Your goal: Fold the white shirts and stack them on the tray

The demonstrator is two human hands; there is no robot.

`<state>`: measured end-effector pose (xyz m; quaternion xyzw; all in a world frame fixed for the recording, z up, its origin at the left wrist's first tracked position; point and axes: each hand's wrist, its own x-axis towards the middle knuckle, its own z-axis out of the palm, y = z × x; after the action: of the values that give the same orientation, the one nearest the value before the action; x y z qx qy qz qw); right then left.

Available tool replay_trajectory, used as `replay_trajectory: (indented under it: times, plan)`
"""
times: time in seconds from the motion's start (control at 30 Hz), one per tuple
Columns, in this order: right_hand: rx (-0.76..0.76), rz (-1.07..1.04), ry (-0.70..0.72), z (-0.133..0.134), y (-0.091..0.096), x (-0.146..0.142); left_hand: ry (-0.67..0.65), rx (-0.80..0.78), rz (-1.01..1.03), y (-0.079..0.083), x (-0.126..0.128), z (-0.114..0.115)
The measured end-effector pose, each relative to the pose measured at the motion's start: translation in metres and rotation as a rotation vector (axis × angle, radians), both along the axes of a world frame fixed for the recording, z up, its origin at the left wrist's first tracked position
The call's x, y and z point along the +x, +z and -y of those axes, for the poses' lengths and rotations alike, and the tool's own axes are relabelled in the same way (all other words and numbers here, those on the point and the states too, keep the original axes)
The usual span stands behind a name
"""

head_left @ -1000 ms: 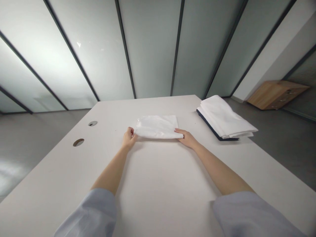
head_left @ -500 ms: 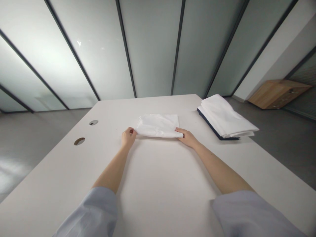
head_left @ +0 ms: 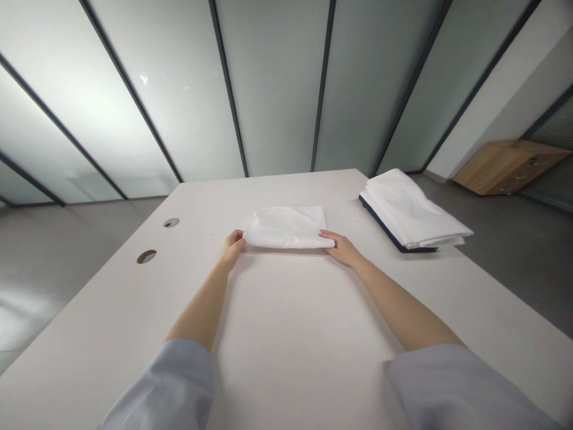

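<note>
A folded white cloth [head_left: 289,227] lies in the middle of the white table, its near edge slightly raised off the surface. Its surface looks thin and a little shiny, and I cannot make out what kind of garment or fabric piece it is. At the near left corner, my left hand [head_left: 233,246] pinches the cloth between thumb and fingers. My right hand [head_left: 342,247] grips the near right corner, fingers on top and thumb beneath the edge.
On the table's right side [head_left: 447,286] rests a stack of folded white cloth [head_left: 414,209] over a dark navy piece [head_left: 385,224]. Two round holes, one brown-rimmed hole [head_left: 146,257], pierce the tabletop at left. A wooden cabinet [head_left: 504,167] stands on the floor beyond.
My left hand's fingers have shifted from a curled pinch to a hold around the cloth's left corner. The right hand keeps its grip, and the cloth has barely moved.
</note>
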<state>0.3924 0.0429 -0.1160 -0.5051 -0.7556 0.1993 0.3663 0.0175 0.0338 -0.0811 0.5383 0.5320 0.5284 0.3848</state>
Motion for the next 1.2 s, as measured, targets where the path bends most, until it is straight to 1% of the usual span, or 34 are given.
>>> replay_trajectory:
  times: [0.07,0.13,0.27,0.33,0.43,0.5,0.6,0.73,0.83,0.9,0.97,1.0,1.1,1.17,1.2]
  plan:
    - [-0.003,-0.022,-0.016,0.000,0.000,0.000,-0.030,0.022,-0.068,0.001,0.000,0.001]
    - [-0.008,-0.046,-0.039,0.001,0.002,-0.001,-0.027,0.039,-0.143,0.002,0.002,0.002]
    - [-0.051,-0.057,-0.129,0.002,0.008,-0.001,0.037,0.051,-0.250,0.005,0.006,0.003]
    - [-0.065,-0.051,-0.172,0.003,0.010,0.000,0.046,0.041,-0.297,0.005,0.005,0.003]
    - [-0.058,-0.061,-0.209,0.002,0.012,0.001,0.004,0.011,-0.358,0.004,0.005,0.004]
    - [-0.053,-0.072,-0.219,0.002,0.012,0.001,-0.016,0.002,-0.362,0.004,0.005,0.004]
    - [-0.049,-0.076,-0.218,0.003,0.012,0.001,0.000,-0.002,-0.286,0.004,0.006,0.004]
    - [-0.055,-0.071,-0.214,0.003,0.012,0.000,0.019,-0.005,-0.060,0.007,0.005,0.004]
    - [-0.064,-0.094,-0.235,0.003,0.012,0.000,-0.035,-0.013,0.076,0.007,0.003,0.004]
    - [-0.068,-0.118,-0.231,0.002,0.011,0.001,-0.085,-0.026,0.093,0.005,0.001,0.003]
    - [-0.076,-0.138,-0.202,0.002,0.010,0.002,-0.083,-0.014,0.015,0.002,-0.001,0.001]
    - [-0.081,-0.147,-0.184,0.002,0.009,0.003,-0.062,0.008,-0.068,0.000,-0.003,0.000]
    - [-0.092,-0.176,-0.147,0.002,0.010,0.004,-0.022,0.108,-0.442,-0.006,-0.010,-0.002]
    - [-0.090,-0.210,-0.133,0.003,0.012,0.004,-0.050,0.151,-0.670,-0.009,-0.015,-0.002]
    - [-0.093,-0.228,-0.128,0.003,0.013,0.004,-0.069,0.156,-0.749,-0.010,-0.016,-0.002]
